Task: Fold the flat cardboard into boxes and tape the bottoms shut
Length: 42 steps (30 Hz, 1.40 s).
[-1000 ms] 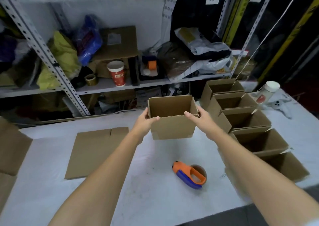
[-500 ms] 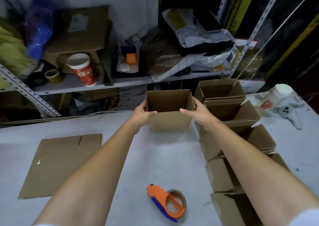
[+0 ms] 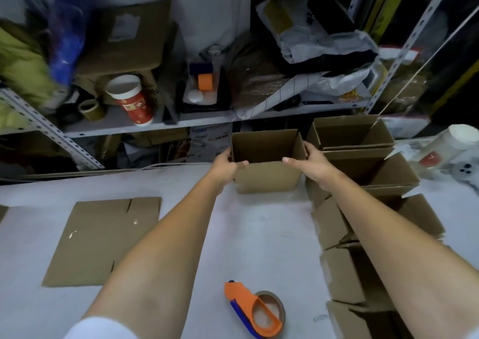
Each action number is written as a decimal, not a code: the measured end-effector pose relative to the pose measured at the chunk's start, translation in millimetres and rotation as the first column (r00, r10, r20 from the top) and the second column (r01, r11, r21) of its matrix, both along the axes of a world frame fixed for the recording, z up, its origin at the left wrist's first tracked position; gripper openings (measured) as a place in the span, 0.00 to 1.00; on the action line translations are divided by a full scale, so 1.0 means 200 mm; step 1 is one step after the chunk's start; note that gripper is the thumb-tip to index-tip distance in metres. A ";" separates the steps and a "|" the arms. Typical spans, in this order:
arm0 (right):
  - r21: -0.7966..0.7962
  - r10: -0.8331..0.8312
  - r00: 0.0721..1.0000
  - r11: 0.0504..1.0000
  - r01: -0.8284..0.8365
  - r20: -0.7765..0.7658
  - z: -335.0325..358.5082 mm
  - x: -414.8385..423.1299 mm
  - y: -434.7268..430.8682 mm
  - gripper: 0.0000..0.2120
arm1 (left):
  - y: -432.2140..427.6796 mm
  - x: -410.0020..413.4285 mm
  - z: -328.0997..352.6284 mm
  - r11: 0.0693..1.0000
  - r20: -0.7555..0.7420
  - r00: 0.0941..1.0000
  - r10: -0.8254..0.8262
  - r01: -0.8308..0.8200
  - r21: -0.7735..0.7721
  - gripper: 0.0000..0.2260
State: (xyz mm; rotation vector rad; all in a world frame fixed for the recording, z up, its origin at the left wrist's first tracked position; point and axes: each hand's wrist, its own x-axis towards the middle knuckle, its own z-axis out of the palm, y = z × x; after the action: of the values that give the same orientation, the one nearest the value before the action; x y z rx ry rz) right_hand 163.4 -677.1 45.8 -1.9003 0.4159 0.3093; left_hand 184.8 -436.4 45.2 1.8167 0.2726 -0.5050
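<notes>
- Head view: the print on the red paper cup (image 3: pixel 132 102) on the shelf, and a small mark on the table (image 3: pixel 259 235) near the tape dispenser (image 3: pixel 254 310), are too blurred to read.
- Both forearms reach straight ahead, nearly parallel.
- The left hand (image 3: pixel 225 165) grasps the left wall of the open box (image 3: pixel 267 175) (thumb over the near rim); the right hand (image 3: pixel 308 162) grasps the right wall likewise.
- The open box stands upright at the table's far side, just beside a row of boxes (image 3: pixel 357 136); flat cardboard (image 3: pixel 103 240) lies to the left.
</notes>
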 end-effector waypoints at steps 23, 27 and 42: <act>-0.433 0.133 0.989 0.897 -0.093 0.063 0.28 -0.79 0.68 0.26 | 0.72 -0.81 0.25 0.787 0.218 0.871 -0.440 0.258 0.560 0.18; -0.400 0.227 0.973 0.890 -0.221 -0.033 0.17 -1.12 1.04 0.24 | 1.05 -1.16 0.13 0.824 0.203 0.899 -0.387 0.239 0.515 0.17; -0.332 0.433 0.862 0.798 -0.503 -0.264 -0.25 -1.59 1.91 0.24 | 2.06 -1.83 -0.22 0.814 -0.098 0.987 -0.128 0.161 0.558 0.18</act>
State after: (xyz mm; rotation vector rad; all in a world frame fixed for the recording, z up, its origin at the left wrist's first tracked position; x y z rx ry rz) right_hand -155.5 -294.5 -5.2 -2.3743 0.1086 0.7801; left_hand -180.8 -24.8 0.6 2.4220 0.3500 -0.6281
